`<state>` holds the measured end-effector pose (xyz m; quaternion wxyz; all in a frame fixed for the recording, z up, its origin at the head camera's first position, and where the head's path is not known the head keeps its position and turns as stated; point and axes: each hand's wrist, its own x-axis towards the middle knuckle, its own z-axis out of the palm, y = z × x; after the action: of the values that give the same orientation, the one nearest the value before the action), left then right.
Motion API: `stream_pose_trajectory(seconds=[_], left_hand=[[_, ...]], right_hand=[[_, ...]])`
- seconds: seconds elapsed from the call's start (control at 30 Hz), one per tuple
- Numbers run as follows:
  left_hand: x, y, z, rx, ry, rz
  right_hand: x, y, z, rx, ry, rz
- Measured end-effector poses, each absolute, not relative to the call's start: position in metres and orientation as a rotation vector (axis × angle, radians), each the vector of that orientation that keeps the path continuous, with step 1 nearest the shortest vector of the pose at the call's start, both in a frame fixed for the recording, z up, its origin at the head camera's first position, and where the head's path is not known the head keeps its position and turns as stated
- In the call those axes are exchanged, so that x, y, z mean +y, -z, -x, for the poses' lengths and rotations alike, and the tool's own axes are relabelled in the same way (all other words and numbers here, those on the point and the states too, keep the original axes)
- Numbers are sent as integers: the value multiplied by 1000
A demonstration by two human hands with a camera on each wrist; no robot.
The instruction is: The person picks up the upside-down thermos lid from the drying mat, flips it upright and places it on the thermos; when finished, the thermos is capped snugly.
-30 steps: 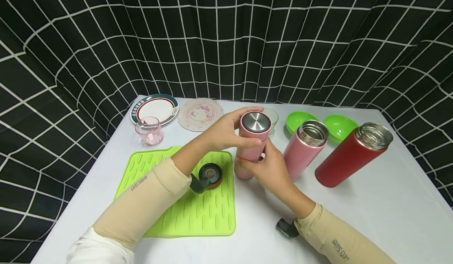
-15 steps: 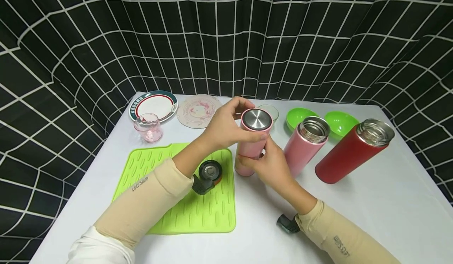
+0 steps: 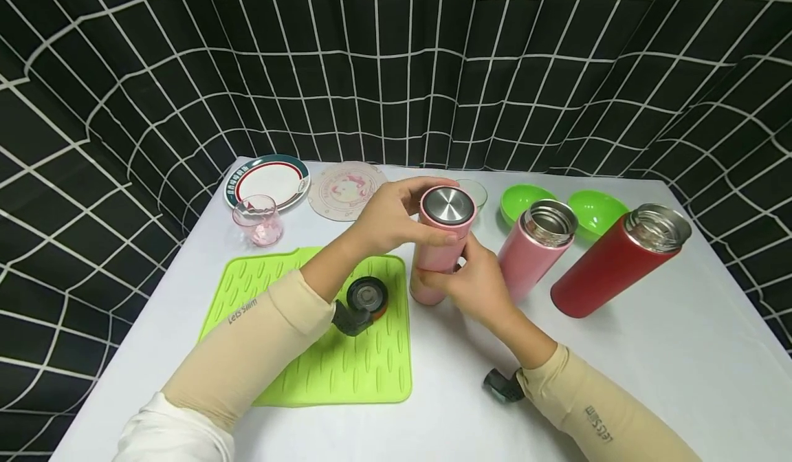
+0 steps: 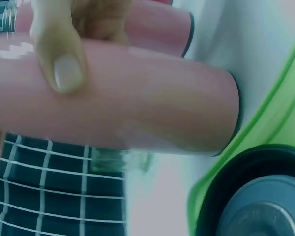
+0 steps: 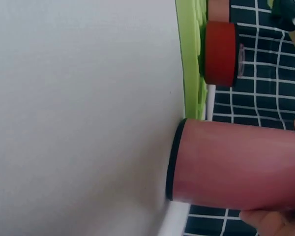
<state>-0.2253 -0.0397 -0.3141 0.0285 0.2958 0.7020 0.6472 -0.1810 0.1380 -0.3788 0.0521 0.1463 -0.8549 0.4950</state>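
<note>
A pink thermos [image 3: 436,259] with a silver-topped lid [image 3: 448,205] stands upright on the white table between both hands. My left hand [image 3: 392,218] grips it round the top, thumb across the front just below the lid. Lower down, my right hand [image 3: 476,283] holds the body from the right side; its thumb [image 4: 66,71] lies across the pink wall in the left wrist view. The thermos base [image 5: 179,160] is right beside the green mat in the right wrist view. A second pink thermos [image 3: 532,259], lidless, stands just right of my right hand.
A red thermos [image 3: 612,269] stands lidless at right. Green bowls [image 3: 524,201] and a glass [image 3: 475,190] sit behind. Left lie a green drying mat [image 3: 346,379] with a red-and-black lid [image 3: 368,295], a plate [image 3: 266,177], a pink glass [image 3: 258,225] and a round mat [image 3: 346,190].
My left fingers and thumb have shifted round the top of the thermos and back. My right hand keeps its hold, and the thermos stays in place. The head view has tilted slightly.
</note>
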Motion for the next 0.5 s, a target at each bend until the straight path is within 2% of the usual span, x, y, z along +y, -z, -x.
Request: stream_pose_trajectory(seconds=[0.17,0.37,0.5], left_hand=[[-43,319,233,1862,-2010,-910],[-38,312,217,2460,-1874,-940],[-36,310,219,2452,-1926,-894]], right_hand=[[139,380,181,-2614,-1543,-411],[140,377,181,-2663,-1489,-416],[141,374,184,-2682,-1478,-427]])
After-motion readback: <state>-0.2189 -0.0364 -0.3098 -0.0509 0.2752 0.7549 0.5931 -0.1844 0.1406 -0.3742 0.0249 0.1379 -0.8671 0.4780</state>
